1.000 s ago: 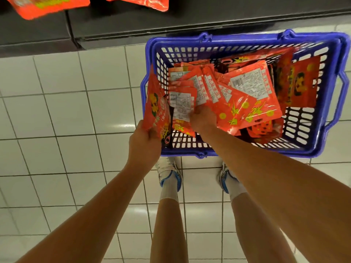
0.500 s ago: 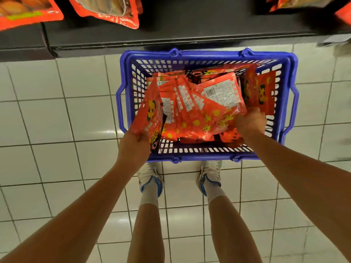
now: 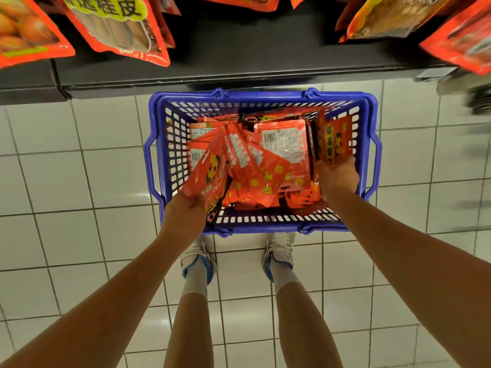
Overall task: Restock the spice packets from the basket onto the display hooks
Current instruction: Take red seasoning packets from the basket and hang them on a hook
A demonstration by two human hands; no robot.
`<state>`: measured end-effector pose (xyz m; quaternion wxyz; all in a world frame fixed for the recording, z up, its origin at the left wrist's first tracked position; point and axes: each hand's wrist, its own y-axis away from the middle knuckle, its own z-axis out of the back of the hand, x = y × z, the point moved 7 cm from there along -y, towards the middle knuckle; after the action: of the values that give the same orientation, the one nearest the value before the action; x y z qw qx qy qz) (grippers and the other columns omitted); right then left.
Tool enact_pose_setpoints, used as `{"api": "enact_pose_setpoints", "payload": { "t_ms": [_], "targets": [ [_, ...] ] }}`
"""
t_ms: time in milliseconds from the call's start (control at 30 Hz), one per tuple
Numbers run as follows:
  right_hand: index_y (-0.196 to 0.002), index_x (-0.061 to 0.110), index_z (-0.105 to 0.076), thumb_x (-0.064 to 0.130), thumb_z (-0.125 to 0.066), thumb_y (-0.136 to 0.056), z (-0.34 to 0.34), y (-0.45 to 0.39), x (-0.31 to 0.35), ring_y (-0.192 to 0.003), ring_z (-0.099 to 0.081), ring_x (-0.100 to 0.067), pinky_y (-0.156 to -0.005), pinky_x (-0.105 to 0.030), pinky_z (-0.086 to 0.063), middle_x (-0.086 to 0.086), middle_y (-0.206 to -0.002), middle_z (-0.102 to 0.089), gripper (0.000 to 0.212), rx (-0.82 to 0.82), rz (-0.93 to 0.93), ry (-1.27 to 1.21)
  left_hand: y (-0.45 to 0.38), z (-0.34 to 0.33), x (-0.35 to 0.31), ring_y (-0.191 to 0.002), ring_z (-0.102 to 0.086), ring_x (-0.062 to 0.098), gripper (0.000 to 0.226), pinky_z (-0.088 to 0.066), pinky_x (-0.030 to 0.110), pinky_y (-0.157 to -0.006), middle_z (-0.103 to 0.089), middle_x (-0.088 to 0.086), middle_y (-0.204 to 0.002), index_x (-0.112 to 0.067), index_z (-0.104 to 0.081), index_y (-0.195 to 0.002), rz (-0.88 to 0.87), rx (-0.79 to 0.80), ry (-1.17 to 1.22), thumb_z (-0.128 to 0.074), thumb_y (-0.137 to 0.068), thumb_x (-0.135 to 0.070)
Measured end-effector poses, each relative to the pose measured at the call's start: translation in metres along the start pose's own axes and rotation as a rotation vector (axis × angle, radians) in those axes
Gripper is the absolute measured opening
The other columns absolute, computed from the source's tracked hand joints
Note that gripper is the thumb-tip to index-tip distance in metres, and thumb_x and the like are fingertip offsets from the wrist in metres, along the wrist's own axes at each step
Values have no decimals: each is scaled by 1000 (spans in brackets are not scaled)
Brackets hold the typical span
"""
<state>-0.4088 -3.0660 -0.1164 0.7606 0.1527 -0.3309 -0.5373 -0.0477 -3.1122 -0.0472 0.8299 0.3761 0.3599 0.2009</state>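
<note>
A blue plastic basket [image 3: 265,95] stands on the tiled floor below the display, filled with several red spice packets [image 3: 268,166]. My left hand [image 3: 186,211] grips a stack of red packets [image 3: 210,171] over the basket's near left corner. My right hand [image 3: 337,176] is inside the basket at its right wall and holds an upright red packet [image 3: 336,139] by its lower edge. Larger red and yellow packets [image 3: 114,25] hang from the display at the top of the view; the hooks themselves are out of sight.
A dark shelf base [image 3: 239,57] runs along the top, just behind the basket. More hanging packets [image 3: 398,17] fill the upper right. My two feet in white and blue shoes [image 3: 198,261] stand right in front of the basket on white floor tiles [image 3: 66,181].
My right hand moved from the middle of the basket to its right wall and took hold of an upright packet. The view tilted up, showing more hanging packets. My left hand kept its stack.
</note>
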Motion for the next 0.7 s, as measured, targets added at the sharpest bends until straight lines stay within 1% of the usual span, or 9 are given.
{"api": "enact_pose_setpoints", "payload": {
  "t_ms": [67,167,300,367,433,500,567,633,700],
  "targets": [
    [-135,16,-48,34,-63,-96,1,-10,10,-93,-62,-25,-59,-21,-43,-3,-113,-61,45,35,73,86,1,-3,-2,-54,-48,12,12,-37,19,-44,-54,4,-68,-10,-55,-97,-3,-4,7,-46,-104,-13],
    [-136,18,-48,37,-58,-100,6,-8,45,-111,-58,-27,-79,-30,-45,-10,-132,-52,42,-43,323,247,5,-7,-3,-60,-50,17,15,-43,27,-54,-57,10,-74,-17,-55,-96,-4,9,48,-45,-105,-11],
    [-137,27,-46,34,-59,-100,-15,12,101,-118,-57,-26,-86,-37,-57,-7,-131,-53,40,60,681,394,7,-8,-5,-64,-52,18,19,-45,29,-56,-60,14,-81,-22,-55,-96,8,14,71,-44,-105,-9],
    [-130,26,-50,30,-63,-99,-24,13,117,-102,-64,-20,-74,-28,-59,-3,-121,-65,34,135,621,238,7,-7,-5,-67,-54,20,13,-47,32,-59,-62,15,-85,-14,-56,-106,21,9,90,-44,-105,-11],
    [-115,27,-55,32,-64,-99,-30,11,125,-89,-64,-13,-62,-16,-51,5,-106,-69,19,133,503,83,7,-7,-5,-71,-55,23,12,-49,36,-63,-64,18,-90,-15,-55,-108,26,7,111,-45,-105,-11],
    [-106,23,-60,42,-66,-96,-35,8,123,-89,-66,-12,-71,-26,-58,10,-96,-67,23,145,305,-88,7,-7,-6,-68,-56,18,12,-49,30,-58,-62,13,-85,-16,-54,-109,21,12,120,-45,-105,-10],
    [-101,21,-60,51,-67,-92,-45,6,119,-89,-71,-18,-78,-38,-62,2,-99,-69,32,208,44,-305,7,-7,-5,-64,-54,13,12,-46,23,-52,-60,6,-80,-12,-55,-111,16,20,107,-44,-105,-10],
    [-95,24,-55,43,-65,-96,-49,7,119,-92,-71,-21,-74,-37,-62,-2,-105,-70,21,240,-126,-424,7,-6,-5,-60,-54,10,13,-45,19,-49,-59,4,-76,-10,-56,-110,18,24,92,-44,-105,-11],
    [-100,23,-56,20,-57,-101,-46,6,121,-94,-69,-16,-69,-28,-59,1,-110,-69,3,253,-122,-292,7,-3,-3,-54,-53,7,12,-40,13,-42,-56,1,-72,-9,-55,-106,21,12,85,-44,-105,-11]
  ]
}}
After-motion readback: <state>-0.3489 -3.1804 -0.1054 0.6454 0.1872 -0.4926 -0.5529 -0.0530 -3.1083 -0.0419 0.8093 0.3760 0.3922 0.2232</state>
